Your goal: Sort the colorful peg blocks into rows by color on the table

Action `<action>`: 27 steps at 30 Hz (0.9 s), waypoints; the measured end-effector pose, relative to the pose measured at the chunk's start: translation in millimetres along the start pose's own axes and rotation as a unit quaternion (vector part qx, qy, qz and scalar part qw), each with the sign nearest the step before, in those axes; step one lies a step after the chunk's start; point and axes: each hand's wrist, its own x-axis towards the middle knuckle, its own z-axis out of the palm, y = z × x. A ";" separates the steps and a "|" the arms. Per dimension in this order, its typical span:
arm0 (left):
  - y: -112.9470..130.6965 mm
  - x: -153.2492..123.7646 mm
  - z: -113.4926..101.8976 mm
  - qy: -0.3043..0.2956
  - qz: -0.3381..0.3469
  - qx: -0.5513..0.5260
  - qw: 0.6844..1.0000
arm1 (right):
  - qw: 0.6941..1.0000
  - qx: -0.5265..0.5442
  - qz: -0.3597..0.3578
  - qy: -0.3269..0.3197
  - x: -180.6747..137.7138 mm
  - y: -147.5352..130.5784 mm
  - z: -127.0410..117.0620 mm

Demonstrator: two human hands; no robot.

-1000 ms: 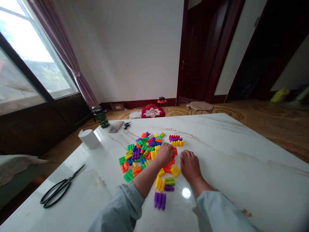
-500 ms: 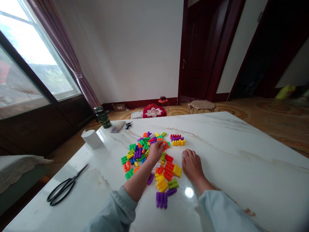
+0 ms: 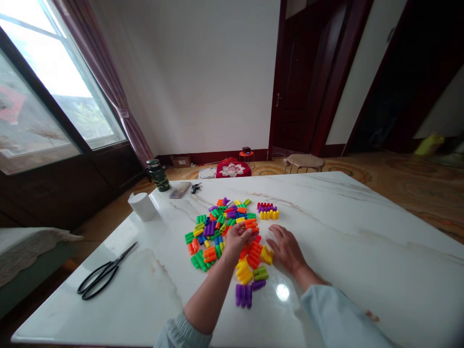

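Note:
My left hand [image 3: 236, 240] is closed on an orange toy building block [image 3: 251, 224] made of joined rounded tubes, held above the pile. Around and under it lies a loose heap of plastic blocks [image 3: 209, 228] in green, purple, yellow, blue and orange. My right hand [image 3: 288, 245] hovers or rests just right of the heap, fingers apart, holding nothing. Nearest to it are a yellow block [image 3: 267, 255] and a red-orange block [image 3: 255, 254]. Beyond the hands, red, purple and yellow blocks stand together in rows [image 3: 268, 211]. A purple block [image 3: 243, 295] lies closest to me.
The white marble-patterned table [image 3: 362, 232] carries black-handled scissors [image 3: 107, 273], a white paper roll [image 3: 142, 206] and a camouflage flask [image 3: 158, 175] on the left. Small dark keys or a tool [image 3: 195, 187] lie at the far edge. A stool [image 3: 304, 161] stands beyond the table.
My left hand has drawn back toward me from the far part of the heap with the orange block. My right hand has lifted and spread its fingers. The view has shifted slightly.

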 end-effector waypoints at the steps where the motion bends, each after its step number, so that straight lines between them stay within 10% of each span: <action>1: -2.4 0.0 3.7 -0.012 0.007 0.015 1.000 | 0.999 0.031 -0.022 0.010 -1.4 -0.1 -1.6; 6: -12.7 -2.1 22.9 -0.082 0.029 0.073 0.994 | 0.996 0.085 -0.013 0.010 -5.6 -4.1 -6.9; 20: -28.7 -2.9 37.1 -0.049 0.022 0.118 0.992 | 0.987 0.155 0.049 -0.003 -8.3 -1.1 -4.9; 27: 24.0 -43.3 -32.9 0.071 0.284 0.390 0.873 | 0.988 0.126 0.027 0.080 -5.5 6.9 8.6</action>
